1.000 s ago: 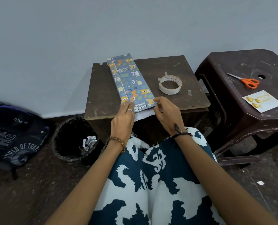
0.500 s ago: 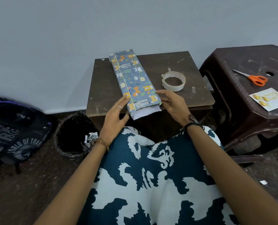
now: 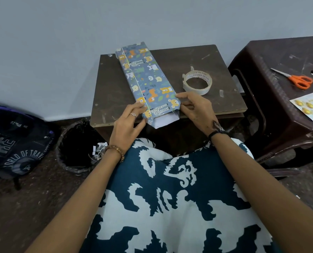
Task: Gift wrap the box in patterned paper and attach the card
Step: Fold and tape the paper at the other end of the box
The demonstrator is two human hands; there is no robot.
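Left hand [image 3: 129, 123] at the near left edge of the box [image 3: 147, 83], fingers fairly straight, fingertips touching the paper; no clear grip. Right hand [image 3: 195, 109] at the near right corner, fingers bent and pinching the paper's edge. Hands apart, box end between them.

Box long, wrapped in blue animal-print paper, lying on the worktop [image 3: 225, 99], running from the far left edge to the near edge; near end still open, white inside showing and jutting past the edge.

Tape roll [image 3: 197, 83] flat on the worktop, right of the box, just beyond the right hand. Dark stool [image 3: 280, 125] to the right, carrying orange scissors [image 3: 298, 80] and the card [image 3: 310, 105]. Bin [image 3: 77, 148] and backpack [image 3: 15, 141] on the floor at left. Pale wall behind.
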